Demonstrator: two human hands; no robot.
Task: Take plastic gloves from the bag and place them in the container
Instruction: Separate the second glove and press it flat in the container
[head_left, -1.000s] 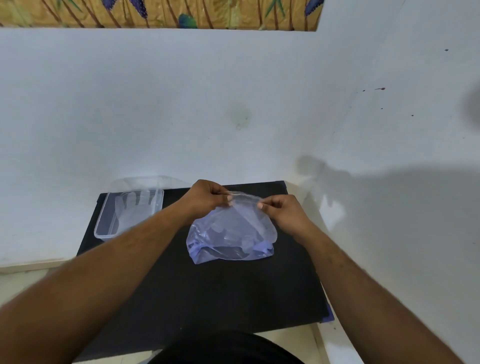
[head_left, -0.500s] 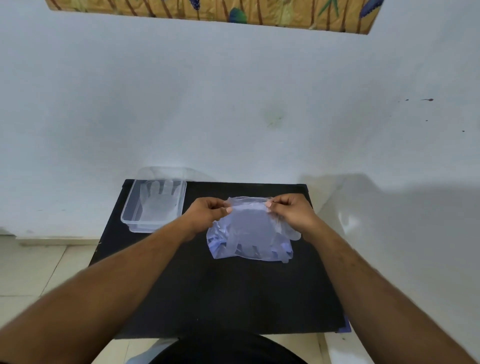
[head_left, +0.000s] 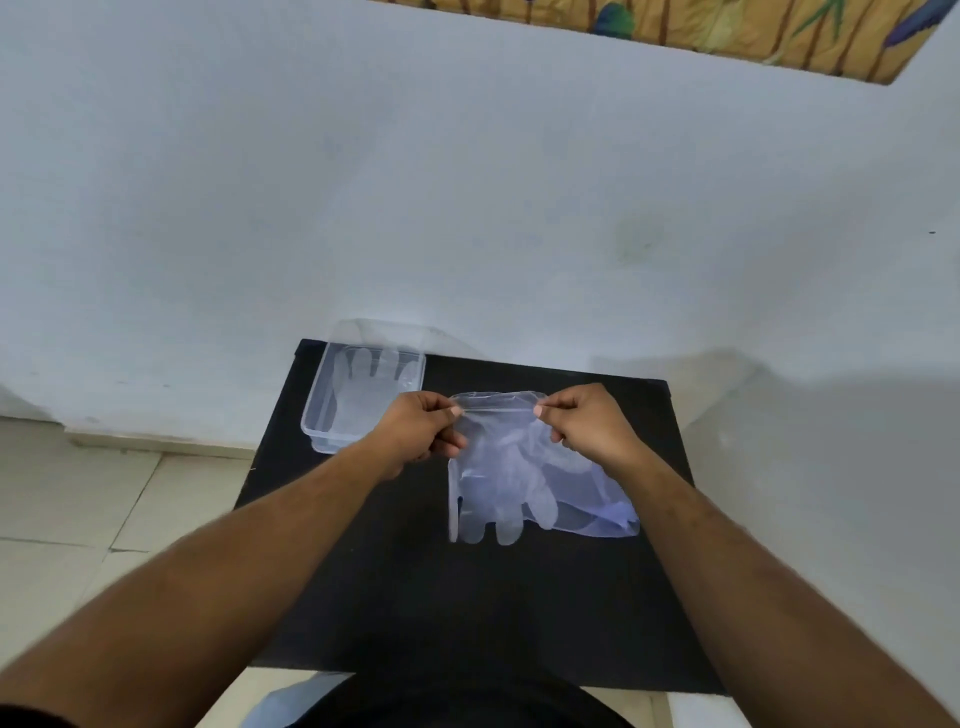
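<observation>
Now both hands pinching bag (head_left: 540, 467) rim

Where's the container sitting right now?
In the head view, the clear container sits at the far-left corner of the black table, just beyond the left hand, with a glove already lying inside it.

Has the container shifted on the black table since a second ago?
No. The container sits at the far left corner of the black table, against the wall, as before; only the camera moved.
</observation>
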